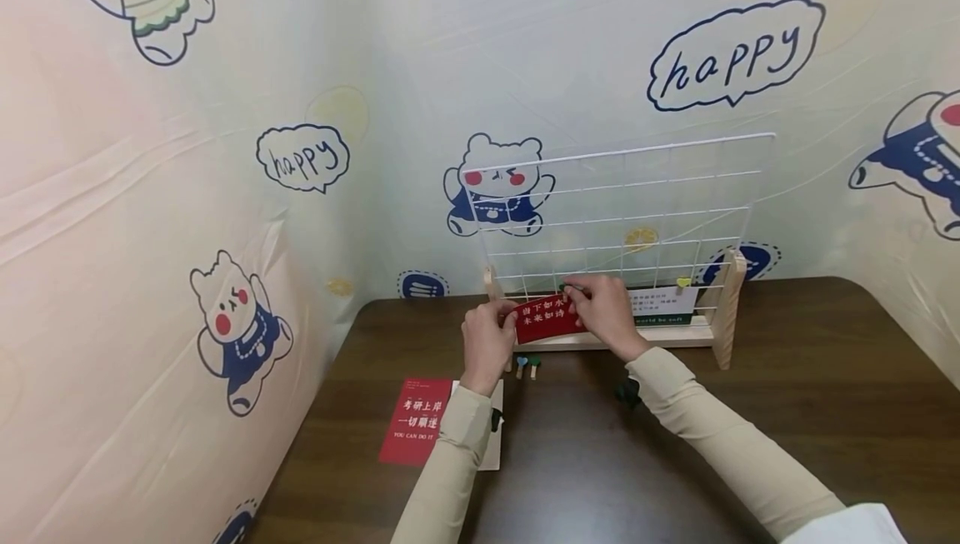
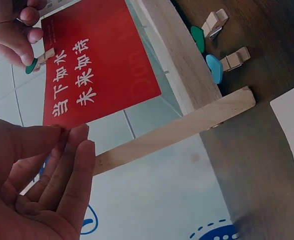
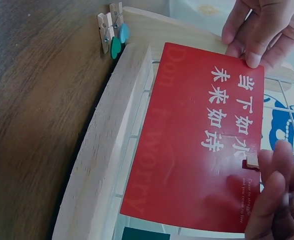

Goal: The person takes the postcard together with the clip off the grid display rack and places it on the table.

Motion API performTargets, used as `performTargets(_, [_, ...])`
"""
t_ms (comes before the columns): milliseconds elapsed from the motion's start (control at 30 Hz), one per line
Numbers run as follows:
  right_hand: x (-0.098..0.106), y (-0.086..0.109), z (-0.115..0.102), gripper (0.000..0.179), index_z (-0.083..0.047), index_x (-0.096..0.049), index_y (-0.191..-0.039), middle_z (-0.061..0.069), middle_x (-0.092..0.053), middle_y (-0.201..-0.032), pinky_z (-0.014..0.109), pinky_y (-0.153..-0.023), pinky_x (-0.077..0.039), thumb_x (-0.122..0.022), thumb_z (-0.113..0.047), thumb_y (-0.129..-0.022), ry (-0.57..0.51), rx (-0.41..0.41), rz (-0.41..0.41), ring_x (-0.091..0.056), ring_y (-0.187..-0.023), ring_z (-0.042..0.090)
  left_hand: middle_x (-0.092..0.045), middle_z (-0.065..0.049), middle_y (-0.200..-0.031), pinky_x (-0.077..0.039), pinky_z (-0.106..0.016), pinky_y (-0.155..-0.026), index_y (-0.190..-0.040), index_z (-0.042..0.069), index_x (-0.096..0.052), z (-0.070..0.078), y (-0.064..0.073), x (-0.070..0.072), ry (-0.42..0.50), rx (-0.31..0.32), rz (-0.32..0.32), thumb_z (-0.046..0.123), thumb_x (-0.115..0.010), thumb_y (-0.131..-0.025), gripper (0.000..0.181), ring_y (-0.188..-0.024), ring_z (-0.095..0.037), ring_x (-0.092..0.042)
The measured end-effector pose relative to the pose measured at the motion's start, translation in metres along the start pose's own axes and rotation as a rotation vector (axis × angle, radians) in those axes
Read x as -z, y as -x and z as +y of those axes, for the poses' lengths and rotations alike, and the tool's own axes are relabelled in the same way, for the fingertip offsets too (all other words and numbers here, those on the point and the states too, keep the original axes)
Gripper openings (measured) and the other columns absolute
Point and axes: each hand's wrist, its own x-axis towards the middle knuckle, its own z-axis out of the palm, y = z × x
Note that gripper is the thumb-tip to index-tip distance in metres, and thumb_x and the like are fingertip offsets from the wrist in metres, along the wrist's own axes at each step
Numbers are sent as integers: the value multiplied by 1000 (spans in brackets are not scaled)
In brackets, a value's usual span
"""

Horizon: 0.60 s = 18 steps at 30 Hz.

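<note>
A red card with white characters point(image 1: 542, 324) is held up against the lower part of a white wire grid point(image 1: 600, 209) on a wooden stand. My left hand point(image 1: 486, 336) pinches the card's left edge between thumb and fingers. At the card's top edge, my right hand point(image 1: 603, 311) pinches a small wooden clothespin with a green heart point(image 2: 45, 57); its tip overlaps the card in the left wrist view. Two more clothespins, a blue one point(image 2: 228, 64) and a green one point(image 2: 210, 29), lie on the table in front of the stand.
A white and green card point(image 1: 662, 306) hangs on the grid at right, under a yellow heart clip point(image 1: 683, 282). Another red card point(image 1: 414, 421) and a whitish card point(image 1: 495, 436) lie on the table point(image 1: 810, 394) near the left forearm. A patterned curtain surrounds the table.
</note>
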Motion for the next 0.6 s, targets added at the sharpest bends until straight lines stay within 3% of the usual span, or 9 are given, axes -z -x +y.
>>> performTargets(333, [1, -1, -4, 22, 0, -78, -116, 13, -75, -67, 26, -41, -47, -67, -7, -99, 12, -7, 38, -58, -40, 8, -81, -11, -104, -65, -40, -75, -109, 9, -80, 1, -1, 3, -8, 9, -22, 13, -74, -97, 14, -88, -26, -78])
performTargets(600, [2, -2, -3, 23, 1, -78, -117, 14, -75, -68, 27, -42, -48, -66, -8, -100, -36, -29, 61, -59, -40, 11, -81, -10, -103, -64, -40, -76, -108, 10, -81, 2, -1, 6, -17, 14, -29, 12, -73, -97, 13, -89, -26, -77])
